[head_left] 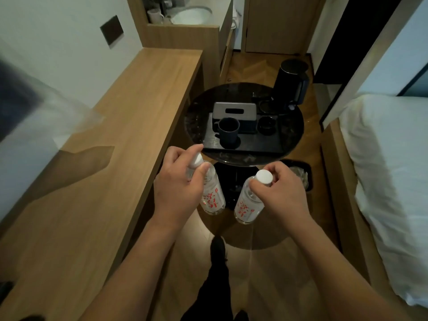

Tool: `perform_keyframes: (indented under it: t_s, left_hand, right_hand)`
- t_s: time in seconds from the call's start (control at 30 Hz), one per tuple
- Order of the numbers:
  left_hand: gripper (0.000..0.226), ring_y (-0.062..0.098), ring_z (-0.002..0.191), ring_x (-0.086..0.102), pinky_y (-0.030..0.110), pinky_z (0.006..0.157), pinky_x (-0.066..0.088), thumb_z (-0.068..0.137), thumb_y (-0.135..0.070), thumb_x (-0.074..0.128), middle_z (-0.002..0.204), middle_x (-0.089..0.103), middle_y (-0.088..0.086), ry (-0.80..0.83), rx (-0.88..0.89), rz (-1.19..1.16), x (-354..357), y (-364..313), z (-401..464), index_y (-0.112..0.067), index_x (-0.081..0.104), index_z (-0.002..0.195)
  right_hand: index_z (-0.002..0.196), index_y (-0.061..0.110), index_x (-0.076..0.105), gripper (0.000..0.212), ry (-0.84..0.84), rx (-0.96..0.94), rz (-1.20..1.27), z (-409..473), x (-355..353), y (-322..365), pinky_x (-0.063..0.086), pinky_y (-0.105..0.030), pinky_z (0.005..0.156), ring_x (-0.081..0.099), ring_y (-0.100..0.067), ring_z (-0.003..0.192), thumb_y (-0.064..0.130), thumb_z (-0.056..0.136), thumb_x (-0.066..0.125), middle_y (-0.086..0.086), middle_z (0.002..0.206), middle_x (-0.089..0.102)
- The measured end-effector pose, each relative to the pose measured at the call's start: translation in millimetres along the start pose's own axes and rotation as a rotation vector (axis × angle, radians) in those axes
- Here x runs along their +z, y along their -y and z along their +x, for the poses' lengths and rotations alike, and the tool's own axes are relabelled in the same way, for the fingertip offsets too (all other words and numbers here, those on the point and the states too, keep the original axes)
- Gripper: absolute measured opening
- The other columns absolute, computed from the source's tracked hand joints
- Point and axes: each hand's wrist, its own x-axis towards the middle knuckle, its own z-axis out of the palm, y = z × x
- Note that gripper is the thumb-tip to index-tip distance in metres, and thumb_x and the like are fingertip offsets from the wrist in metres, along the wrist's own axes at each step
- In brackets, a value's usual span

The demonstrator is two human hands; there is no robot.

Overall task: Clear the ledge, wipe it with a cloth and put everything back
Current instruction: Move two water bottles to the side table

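step: clearing the ledge point(97, 144), by my read; two water bottles in hand, carried over the floor gap btwn ledge & round table point(294, 126); could equally be the put-back leg, can't tell from this alone
do it well: set btls down upright on bare tabletop, one at a time; near rim is tight, tray point(264, 142) sits close to it, so aim for free marble at the side, not on the tray edge; lower till base is flat before letting go; neck-only grip lets body swing, so move slow & keep clear of mug point(228, 132); don't knock kettle point(290, 85) at far side
left hand point(176, 191): palm down, wrist straight, forearm coming up from low centre; thumb & fingers closed round neck of left bottle point(212, 198) just under its white cap; btl hangs tilted, base toward the person
right hand point(281, 193): palm down, knuckles up; fingers curled tight on neck of right bottle point(247, 205), cap poking out btwn thumb & index; btl leans base-inward too
bottles: near each other, not touching; both off any surface, below table rim level as seen, above wood floor
ledge: long wood top on the left, bare in the part that shows; no cloth visible
table: tray holds mug, tissue box point(234, 111), small dark cup point(266, 125)
risk: slick plastic, pinch grip; slip poss if rushed
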Motion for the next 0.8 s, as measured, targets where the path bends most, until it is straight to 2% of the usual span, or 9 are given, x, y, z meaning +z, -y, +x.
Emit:
perform_keyframes:
  t_s: [0.13,0.2,0.33,0.47,0.67,0.8]
  left_hand:
    - [0.041,0.005,0.087,0.052,0.025,0.063,0.053,0.095,-0.035,0.062,0.101,0.046,-0.006,-0.007,0.021,0.033,23.8,27.8,71.8,-0.021,0.062,0.134]
    - [0.04,0.006,0.083,0.051,0.026,0.061,0.053,0.096,-0.032,0.064,0.101,0.048,-0.005,-0.01,0.027,0.056,33.7,40.1,110.1,-0.021,0.061,0.134]
    - [0.045,0.006,0.082,0.051,0.034,0.062,0.055,0.093,-0.04,0.058,0.101,0.05,-0.004,-0.041,-0.012,0.053,46.9,55.4,183.4,-0.023,0.062,0.134]
    - [0.04,0.008,0.083,0.053,0.04,0.064,0.057,0.096,-0.036,0.063,0.102,0.049,-0.007,-0.043,-0.021,0.044,66.3,60.6,239.8,-0.025,0.062,0.135]
    - [0.037,0.006,0.084,0.053,0.036,0.064,0.054,0.095,-0.031,0.068,0.098,0.045,-0.011,-0.076,-0.066,0.046,107.2,70.2,302.4,-0.025,0.065,0.131]
    - [0.036,0.003,0.091,0.053,0.041,0.068,0.055,0.094,-0.034,0.066,0.097,0.044,-0.013,-0.105,-0.107,0.074,125.2,71.9,331.2,-0.027,0.065,0.13]
  right_hand:
    - [0.095,0.026,0.054,0.025,0.037,0.0,-0.022,76.3,20.8,10.4,0.045,-0.019,0.06,0.059,-0.005,0.08,0.032,0.083,0.075,0.011,0.086,0.059]
    - [0.094,0.026,0.054,0.025,0.044,-0.02,-0.022,114.6,27.3,19.0,0.049,-0.023,0.06,0.06,-0.006,0.08,0.032,0.082,0.075,0.011,0.086,0.06]
    - [0.095,0.025,0.055,0.026,0.043,-0.038,0.006,183.8,30.6,39.7,0.058,-0.027,0.065,0.062,-0.006,0.083,0.033,0.082,0.075,0.01,0.089,0.061]
    - [0.093,0.024,0.056,0.026,-0.02,-0.038,0.026,245.7,31.8,52.9,0.056,-0.025,0.063,0.061,-0.004,0.079,0.033,0.08,0.076,0.011,0.084,0.061]
    - [0.088,0.026,0.056,0.023,-0.009,-0.031,0.044,328.8,29.5,51.9,0.056,-0.032,0.065,0.06,-0.006,0.076,0.031,0.078,0.076,0.01,0.081,0.06]
    - [0.086,0.027,0.056,0.023,0.053,-0.038,0.051,376.6,26.4,48.0,0.048,-0.025,0.06,0.059,-0.004,0.074,0.03,0.078,0.077,0.01,0.078,0.061]
